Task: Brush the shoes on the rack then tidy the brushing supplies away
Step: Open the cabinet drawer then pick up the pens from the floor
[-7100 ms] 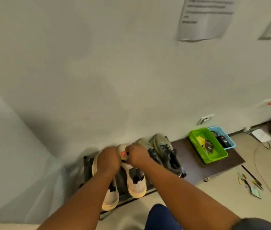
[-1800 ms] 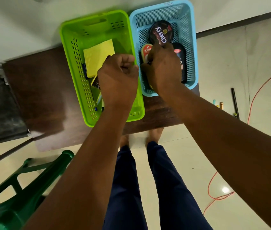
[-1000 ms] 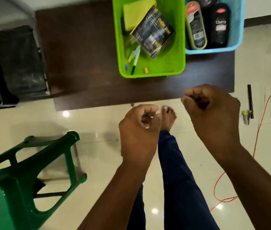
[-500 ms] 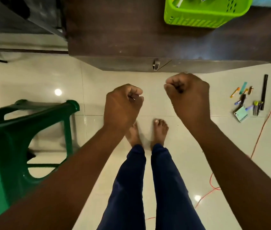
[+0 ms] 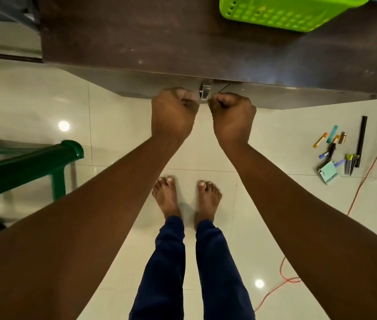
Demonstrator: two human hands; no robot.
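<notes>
Green basket (image 5: 291, 12), just one, sits on the dark table (image 5: 136, 42); two hands, left (image 5: 173, 112) and right (image 5: 232, 114), both curled into empty fists, have moved forward to the table's front edge; blue basket gone from view

We hold both forearms stretched forward and down, converging toward the middle. Our left hand (image 5: 173, 112) and right hand (image 5: 232, 114) sit side by side, just apart, each curled into a fist, knuckles forward, holding nothing we can see.
</notes>
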